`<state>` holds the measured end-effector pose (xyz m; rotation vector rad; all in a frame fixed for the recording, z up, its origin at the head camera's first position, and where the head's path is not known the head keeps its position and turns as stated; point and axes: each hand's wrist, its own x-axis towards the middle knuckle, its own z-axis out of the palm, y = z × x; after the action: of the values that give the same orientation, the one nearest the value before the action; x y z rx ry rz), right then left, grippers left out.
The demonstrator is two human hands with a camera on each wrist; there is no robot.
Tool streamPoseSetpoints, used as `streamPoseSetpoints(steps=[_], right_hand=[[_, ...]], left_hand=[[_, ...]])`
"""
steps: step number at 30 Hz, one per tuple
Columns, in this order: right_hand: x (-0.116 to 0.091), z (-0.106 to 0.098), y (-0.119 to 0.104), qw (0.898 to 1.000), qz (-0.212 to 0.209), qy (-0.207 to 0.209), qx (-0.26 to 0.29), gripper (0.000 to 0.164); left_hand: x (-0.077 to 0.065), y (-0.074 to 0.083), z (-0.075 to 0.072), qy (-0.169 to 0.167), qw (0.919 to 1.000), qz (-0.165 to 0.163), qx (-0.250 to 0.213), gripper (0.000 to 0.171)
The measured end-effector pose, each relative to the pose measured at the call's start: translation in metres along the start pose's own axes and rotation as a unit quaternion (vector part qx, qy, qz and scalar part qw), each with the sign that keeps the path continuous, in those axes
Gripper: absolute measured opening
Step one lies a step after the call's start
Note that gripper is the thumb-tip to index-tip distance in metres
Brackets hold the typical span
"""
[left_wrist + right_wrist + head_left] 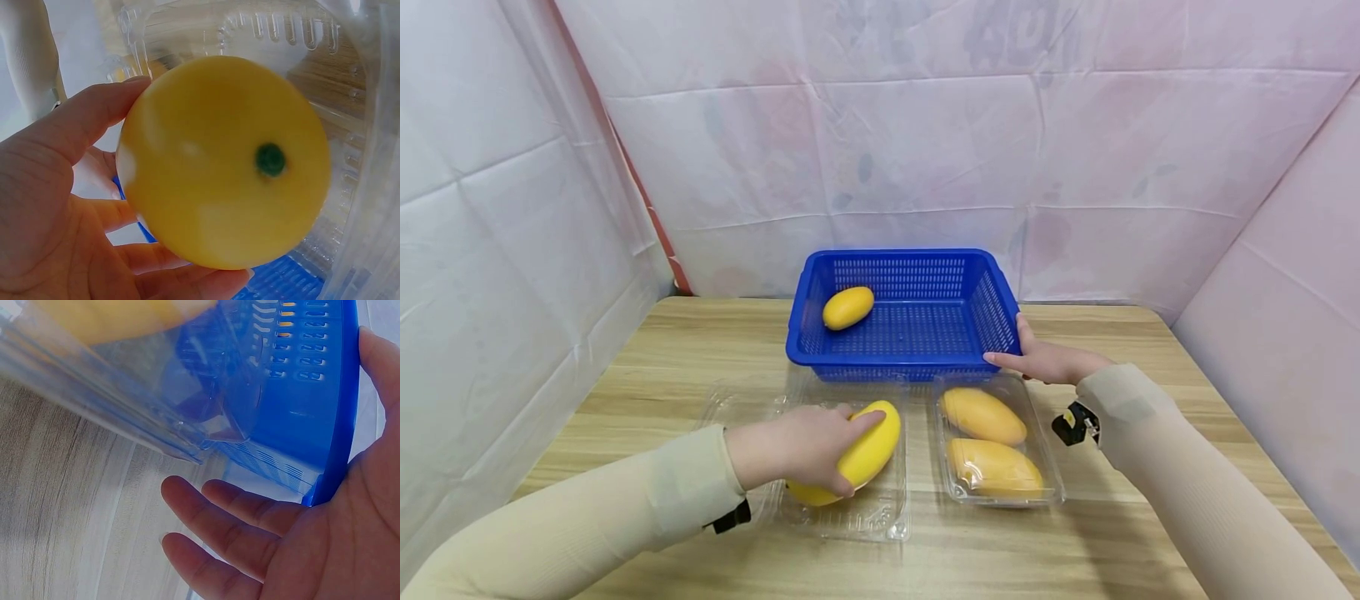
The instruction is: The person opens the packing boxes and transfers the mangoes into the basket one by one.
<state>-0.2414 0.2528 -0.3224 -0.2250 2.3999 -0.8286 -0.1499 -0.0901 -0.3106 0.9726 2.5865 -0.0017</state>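
My left hand [812, 446] grips a long yellow mango [874, 450], thumb on one side and fingers on the other. The mango is over an open clear plastic box [880, 512]; its round end with a green stem mark shows in the left wrist view. At the front right corner of a blue basket [910, 367], my right hand [1052, 362] rests with the thumb along the rim. Its other fingers [219, 525] extend loosely outside the basket in the right wrist view. One yellow mango [848, 308] lies inside the basket at the left.
A second clear plastic box [1051, 467] stands right of the open one, holding two orange-yellow mangoes [992, 468]. The open box's clear lid [741, 404] lies out to the left. Pale cloth walls [925, 150] enclose the wooden table [647, 375].
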Motion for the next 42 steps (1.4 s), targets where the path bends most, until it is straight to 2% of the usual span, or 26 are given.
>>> streamPoseSetpoints(steps=[7, 42], right_hand=[[0.0, 0.0, 0.0, 1.0, 0.006, -0.002, -0.001, 0.109], [0.001, 0.001, 0.001, 1.0, 0.007, -0.002, -0.002, 0.109]], left_hand=[[0.0, -0.001, -0.004, 0.007, 0.9999, 0.008, 0.004, 0.091], [0.003, -0.007, -0.013, 0.017, 0.9998, 0.0, -0.013, 0.092]])
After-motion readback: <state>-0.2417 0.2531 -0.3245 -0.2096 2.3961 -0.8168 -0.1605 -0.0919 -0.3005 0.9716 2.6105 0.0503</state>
